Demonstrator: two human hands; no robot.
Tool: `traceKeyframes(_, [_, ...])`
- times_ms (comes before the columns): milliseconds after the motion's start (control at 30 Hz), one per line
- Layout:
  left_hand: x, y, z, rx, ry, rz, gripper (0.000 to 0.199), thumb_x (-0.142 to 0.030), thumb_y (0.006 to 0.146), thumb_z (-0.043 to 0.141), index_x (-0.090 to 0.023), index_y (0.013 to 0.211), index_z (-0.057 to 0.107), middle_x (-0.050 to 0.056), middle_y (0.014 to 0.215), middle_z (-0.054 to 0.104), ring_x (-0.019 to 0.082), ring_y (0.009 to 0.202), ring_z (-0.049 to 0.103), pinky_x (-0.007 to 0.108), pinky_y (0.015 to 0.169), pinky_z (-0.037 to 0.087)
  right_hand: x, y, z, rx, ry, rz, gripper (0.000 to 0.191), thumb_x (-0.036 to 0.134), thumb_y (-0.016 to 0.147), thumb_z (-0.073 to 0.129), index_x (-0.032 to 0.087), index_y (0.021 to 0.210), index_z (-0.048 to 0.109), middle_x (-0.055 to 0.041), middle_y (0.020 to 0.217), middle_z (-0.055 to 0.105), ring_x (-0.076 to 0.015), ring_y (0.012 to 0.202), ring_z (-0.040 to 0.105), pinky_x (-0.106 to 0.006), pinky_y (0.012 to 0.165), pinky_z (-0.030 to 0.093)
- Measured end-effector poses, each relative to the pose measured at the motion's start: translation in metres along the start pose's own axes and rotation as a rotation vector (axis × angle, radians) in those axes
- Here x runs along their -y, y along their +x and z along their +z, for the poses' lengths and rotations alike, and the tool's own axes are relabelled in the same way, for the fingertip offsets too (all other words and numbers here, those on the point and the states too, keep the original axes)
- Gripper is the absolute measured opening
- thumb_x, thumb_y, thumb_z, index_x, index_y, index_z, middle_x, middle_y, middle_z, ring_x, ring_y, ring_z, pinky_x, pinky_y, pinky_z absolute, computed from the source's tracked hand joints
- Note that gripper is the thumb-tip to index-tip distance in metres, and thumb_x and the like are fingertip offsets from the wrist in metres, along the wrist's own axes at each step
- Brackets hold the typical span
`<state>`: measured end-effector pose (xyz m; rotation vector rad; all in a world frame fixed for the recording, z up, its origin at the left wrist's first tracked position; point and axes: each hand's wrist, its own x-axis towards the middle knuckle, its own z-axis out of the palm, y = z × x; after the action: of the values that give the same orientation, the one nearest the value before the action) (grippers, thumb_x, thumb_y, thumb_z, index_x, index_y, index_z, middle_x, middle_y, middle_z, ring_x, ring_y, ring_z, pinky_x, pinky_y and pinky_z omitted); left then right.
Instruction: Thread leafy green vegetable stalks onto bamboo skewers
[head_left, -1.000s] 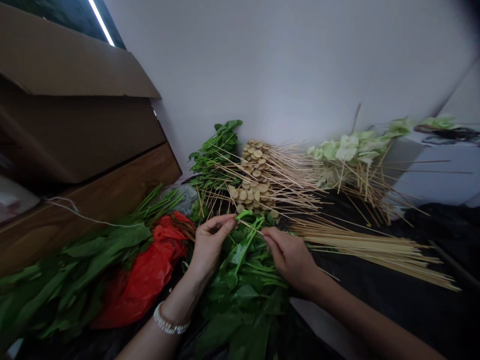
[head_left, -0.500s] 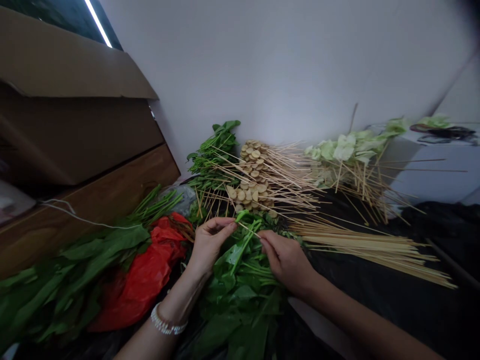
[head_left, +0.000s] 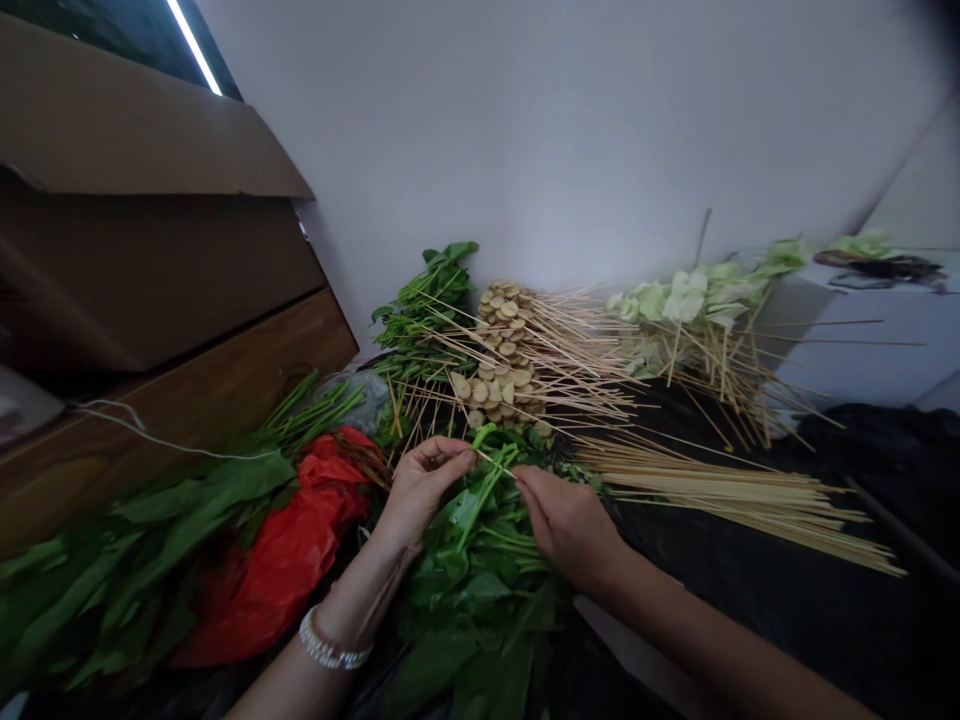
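My right hand (head_left: 566,522) is closed around a thin bamboo skewer (head_left: 496,463). The skewer slants up and left to the fingertips of my left hand (head_left: 427,485), which pinch a leafy green (head_left: 486,434) at its tip. Exactly how the skewer passes through the green is too small to tell. Below both hands lies a heap of leafy greens (head_left: 487,590), wet in places, with pale green stems. Just right of my right hand is a bundle of bare bamboo skewers (head_left: 742,495).
Behind stand skewered potato-like slices (head_left: 504,345), skewered greens (head_left: 431,310) and skewered cabbage leaves (head_left: 686,297). At left, a red plastic bag (head_left: 300,545) lies beside more long leaves (head_left: 150,545). A cardboard box (head_left: 150,260) rises at the far left; black plastic (head_left: 750,610) covers the surface.
My right hand has shifted slightly left along the skewer, closer to my left fingertips. My left hand keeps its pinch in nearly the same place.
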<state>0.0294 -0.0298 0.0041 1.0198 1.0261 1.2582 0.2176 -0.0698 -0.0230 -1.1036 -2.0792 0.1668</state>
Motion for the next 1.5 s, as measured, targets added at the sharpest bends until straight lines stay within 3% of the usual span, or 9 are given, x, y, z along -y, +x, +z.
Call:
traceKeyframes(367, [-0.003,-0.006,0.005,0.052,-0.02,-0.044,0.036,-0.036,0.059,0.088,-0.017,0.088,0.077,0.004,0.079,0.077,0.013,0.07,0.068,0.021,0.067,0.051,0.0,0.003,-0.002,-0.038,-0.037,-0.038,0.024,0.015,0.098,0.036,0.016,0.101,0.06,-0.0059,0.081,0.069,-0.0163,0.074,0.068,-0.024,0.066,0.049])
traceKeyframes(567, [-0.009,-0.006,0.003,-0.024,-0.028,-0.055,0.031,-0.038,0.054,0.09,-0.018,0.076,0.08,0.003,0.076,0.077,0.013,0.064,0.066,0.021,0.064,0.051,-0.002,0.003,-0.004,-0.074,-0.074,-0.064,0.026,0.017,0.098,0.038,0.016,0.106,0.063,-0.0079,0.087,0.072,-0.018,0.08,0.07,-0.025,0.07,0.051])
traceKeyframes(933, [-0.003,-0.006,0.004,0.023,0.128,-0.029,0.033,-0.043,0.055,0.088,-0.015,0.07,0.078,0.003,0.067,0.074,0.014,0.058,0.063,0.023,0.059,0.049,-0.001,0.005,-0.005,-0.024,0.091,0.004,0.027,0.014,0.095,0.039,0.018,0.101,0.065,-0.0077,0.091,0.072,-0.0185,0.083,0.068,-0.027,0.074,0.051])
traceKeyframes(1067, [0.0,0.0,0.0,-0.03,0.071,0.126,0.047,-0.053,0.065,0.079,-0.016,0.095,0.077,0.009,0.094,0.076,0.021,0.082,0.067,0.028,0.075,0.051,-0.007,0.014,-0.019,-0.177,0.214,0.128,0.021,0.02,0.096,0.043,0.019,0.097,0.063,-0.0008,0.07,0.066,-0.0133,0.06,0.061,-0.023,0.061,0.046])
traceKeyframes(1167, [-0.001,0.002,-0.002,-0.107,0.131,0.29,0.04,-0.053,0.075,0.071,-0.018,0.094,0.073,0.006,0.091,0.073,0.018,0.083,0.064,0.027,0.076,0.049,-0.017,0.02,-0.031,-0.389,0.29,0.289,0.018,0.027,0.097,0.044,0.02,0.102,0.06,0.0024,0.065,0.063,-0.0109,0.05,0.054,-0.022,0.052,0.041])
traceKeyframes(1233, [-0.003,-0.001,0.001,-0.013,0.299,0.352,0.026,-0.042,0.074,0.076,-0.018,0.079,0.071,0.001,0.076,0.067,0.014,0.073,0.06,0.024,0.07,0.046,-0.023,0.022,-0.037,-0.472,0.331,0.338,0.019,0.031,0.097,0.044,0.02,0.105,0.057,0.002,0.067,0.063,-0.0106,0.05,0.052,-0.021,0.05,0.039])
traceKeyframes(1333, [-0.004,-0.01,0.008,0.373,0.568,0.361,0.014,-0.03,0.074,0.076,-0.017,0.071,0.071,0.001,0.07,0.064,0.014,0.07,0.058,0.025,0.07,0.045,-0.026,0.022,-0.038,-0.477,0.362,0.351,0.019,0.033,0.096,0.045,0.02,0.105,0.056,0.002,0.067,0.063,-0.0101,0.049,0.051,-0.021,0.048,0.037])
traceKeyframes(1400, [-0.003,-0.015,0.011,0.543,0.707,0.387,0.009,-0.027,0.078,0.073,-0.018,0.082,0.076,0.004,0.08,0.067,0.018,0.08,0.06,0.029,0.077,0.046,-0.024,0.022,-0.036,-0.444,0.367,0.348,0.017,0.032,0.097,0.045,0.021,0.105,0.055,0.0025,0.067,0.062,-0.0097,0.049,0.051,-0.021,0.048,0.036])
traceKeyframes(1500, [0.002,-0.018,0.012,0.623,0.917,0.436,0.02,-0.026,0.085,0.066,-0.024,0.104,0.074,0.005,0.098,0.069,0.021,0.097,0.058,0.033,0.088,0.043,-0.021,0.021,-0.035,-0.412,0.359,0.336,0.016,0.03,0.097,0.045,0.021,0.104,0.055,0.0031,0.067,0.061,-0.0095,0.05,0.051,-0.021,0.048,0.035])
